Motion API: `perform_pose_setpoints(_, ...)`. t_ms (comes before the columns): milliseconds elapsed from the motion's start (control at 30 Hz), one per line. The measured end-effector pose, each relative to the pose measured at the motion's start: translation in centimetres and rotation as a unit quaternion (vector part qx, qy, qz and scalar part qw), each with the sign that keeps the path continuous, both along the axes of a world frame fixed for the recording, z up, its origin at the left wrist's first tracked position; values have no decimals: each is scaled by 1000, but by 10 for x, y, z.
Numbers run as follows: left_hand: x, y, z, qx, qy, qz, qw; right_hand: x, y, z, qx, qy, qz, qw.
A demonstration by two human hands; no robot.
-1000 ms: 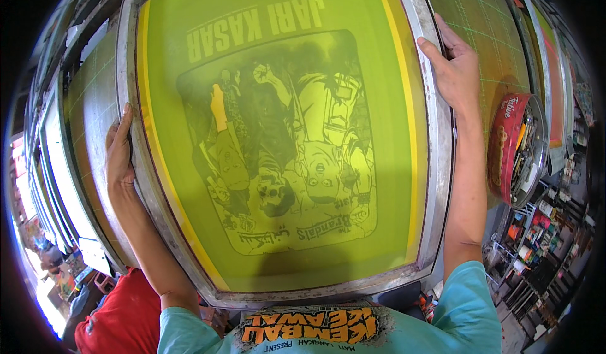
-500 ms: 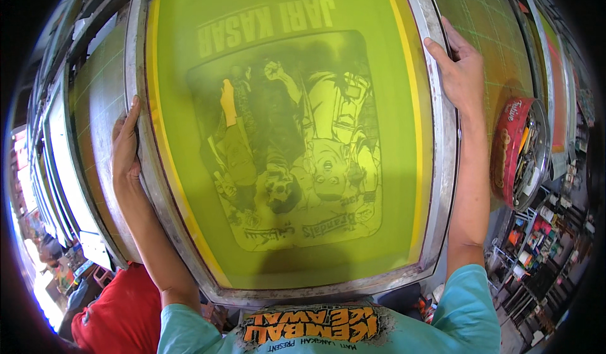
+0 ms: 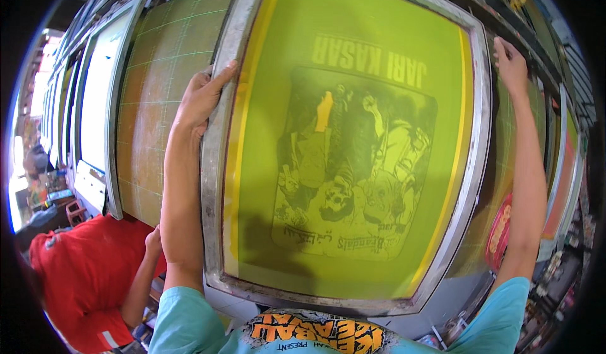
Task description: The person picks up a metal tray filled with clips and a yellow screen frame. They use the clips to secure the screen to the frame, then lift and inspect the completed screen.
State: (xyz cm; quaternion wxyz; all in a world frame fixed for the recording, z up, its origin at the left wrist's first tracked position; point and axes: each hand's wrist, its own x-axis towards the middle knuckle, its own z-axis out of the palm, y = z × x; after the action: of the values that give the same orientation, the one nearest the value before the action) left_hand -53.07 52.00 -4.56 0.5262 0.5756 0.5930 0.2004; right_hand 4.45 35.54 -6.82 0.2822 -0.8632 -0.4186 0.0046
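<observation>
A large screen-printing frame [image 3: 481,133] with a metal border and yellow-green mesh fills the middle. Its mesh bears an upside-down stencil picture [image 3: 360,171] of several figures, one hand in it orange, with lettering above and below. My left hand [image 3: 201,101] grips the left rail, thumb on its upper face, the other fingers partly hidden behind. At the upper right, my right hand [image 3: 512,70] is just outside the right rail, by a dark bar [image 3: 527,54]. Its fingers are loosely bent and apart, with nothing visible in them.
Grid-marked brown boards [image 3: 170,95] lie left and right of the frame. A red tin [image 3: 499,234] sits partly behind my right forearm. At lower left is another person in red [image 3: 88,272], one arm near my left elbow. A white panel [image 3: 104,114] stands farther left.
The frame has shifted right and tilted, its top leaning rightward. My left hand has moved right with it. My right hand has come off the right rail. The person in red shows more.
</observation>
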Motion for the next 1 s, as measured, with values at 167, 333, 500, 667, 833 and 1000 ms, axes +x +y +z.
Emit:
perform_pose_setpoints(167,-1,8,-5,-28,-33,-25,999,84,94,-12,-155,52,-12,986)
perform_pose_setpoints(333,-25,19,-40,18,27,-9,999,62,128,-24,-36,321,-44,945)
perform_pose_setpoints(500,-3,9,-14,-24,-58,-2,998,77,123,-2,-77,403,-32,912)
perform_pose_setpoints(667,1,9,-6,-23,-69,-11,997,62,125,13,-127,398,-85,904)
perform_pose_setpoints(833,-4,13,-15,-26,-92,-25,995,84,123,-16,-86,474,-82,872)
perform_pose_setpoints(1000,9,13,-13,-23,-100,-50,993,152,93,-19,-110,625,37,772)
